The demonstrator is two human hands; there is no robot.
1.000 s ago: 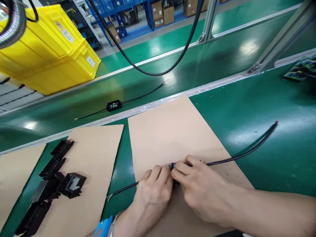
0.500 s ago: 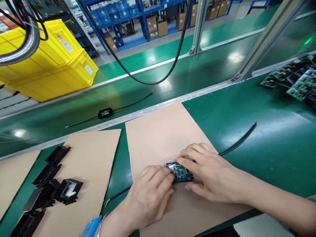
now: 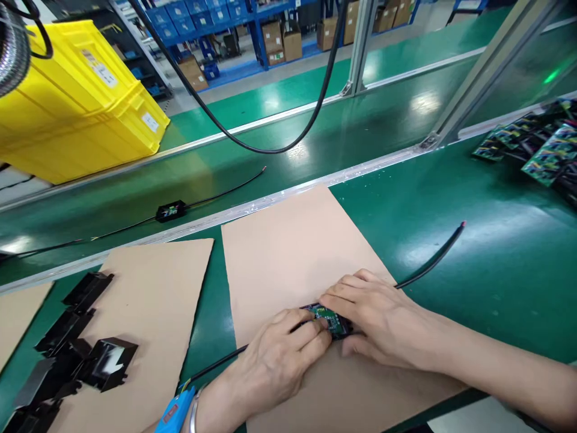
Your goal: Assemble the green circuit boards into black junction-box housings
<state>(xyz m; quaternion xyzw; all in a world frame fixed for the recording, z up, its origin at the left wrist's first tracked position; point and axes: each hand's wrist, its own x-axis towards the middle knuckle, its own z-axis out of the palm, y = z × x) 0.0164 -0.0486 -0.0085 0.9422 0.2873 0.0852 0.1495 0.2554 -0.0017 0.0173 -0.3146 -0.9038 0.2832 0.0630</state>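
Note:
A green circuit board in a black case (image 3: 334, 320) lies on the middle cardboard sheet (image 3: 288, 240), partly hidden by both hands. My left hand (image 3: 288, 352) covers its left part, fingers bent and pressing on the board. At its right end my right hand (image 3: 378, 319) grips the case, fingers along the far edge and thumb at the near side. One black cable (image 3: 219, 362) emerges left of my left hand, and another (image 3: 433, 262) runs out behind my right hand to the right.
Several black cases (image 3: 67, 337) lie on the left cardboard (image 3: 148, 300). A wired unit (image 3: 170, 211) sits on the green belt beyond the metal rail. Yellow bins (image 3: 85, 108) stand back left, circuit boards (image 3: 550, 150) are piled at right, and a black cable (image 3: 270, 150) hangs ahead.
My left hand has moved right over the board and covers more of it. The wired unit on the belt has shifted left, and another wire end now shows behind it.

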